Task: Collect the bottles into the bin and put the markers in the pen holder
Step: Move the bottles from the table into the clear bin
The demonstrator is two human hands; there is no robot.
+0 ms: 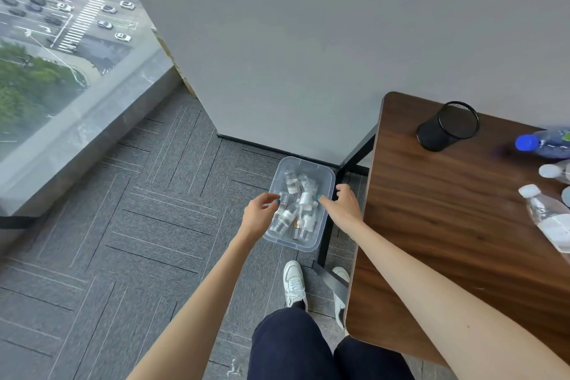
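I saw the carpeted floor (138,225) carrying a clear bin (324,177) beneath both hands, while the wooden table (431,210), right of them, carried a mesh pen holder (444,128) and bottles (552,219).

No text can be read anywhere. The bottles (292,210) in the bin (327,182) carry labels too blurred to read.

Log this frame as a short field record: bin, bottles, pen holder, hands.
bin: clear plastic bin on the carpet beside the table, several bottles inside
bottles on table: at least three at the right edge, one blue-capped
pen holder: black mesh, on the table, no markers visible
left hand: over the bin, empty
right hand: over the bin, empty
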